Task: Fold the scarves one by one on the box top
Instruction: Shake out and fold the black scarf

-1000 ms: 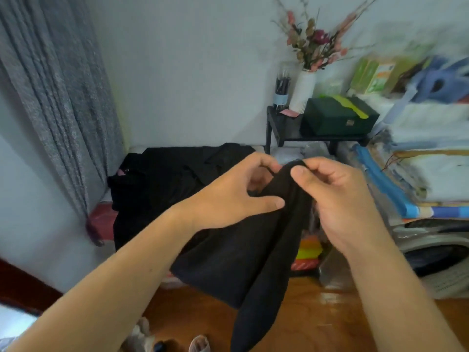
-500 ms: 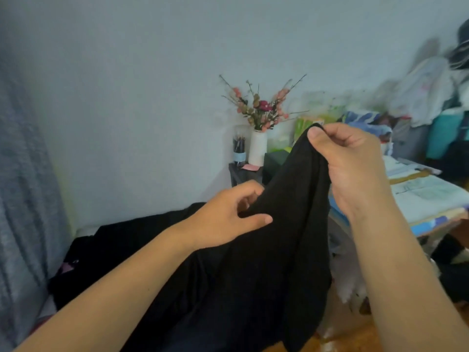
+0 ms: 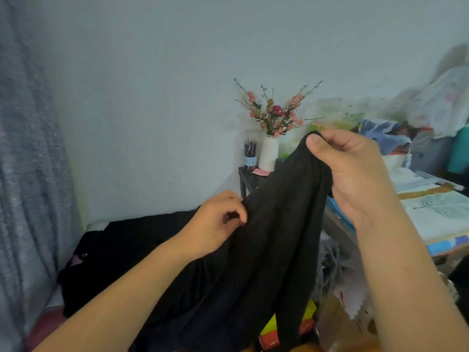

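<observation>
A black scarf [image 3: 276, 232] hangs in the air in front of me, bunched into long folds. My right hand [image 3: 352, 171] pinches its top end between thumb and fingers, raised at chest height. My left hand [image 3: 218, 219] is lower and to the left, fingers curled into the scarf's left edge. More black cloth [image 3: 121, 252] lies heaped on the surface behind and below my left arm. The scarf's lower part drops out of view at the bottom. The box top itself is hidden under cloth.
A grey curtain [image 3: 28, 174] hangs at the left. A small dark table [image 3: 250, 177] holds a white vase of flowers [image 3: 269, 154] and a pen jar [image 3: 250, 154]. Stacked linens [image 3: 431, 212] and clothes fill the right. Colourful packets [image 3: 274, 331] lie low under the scarf.
My right hand has lifted the scarf's end up and to the right. My left hand slid down the left edge and now grips it. The view has tilted upward.
</observation>
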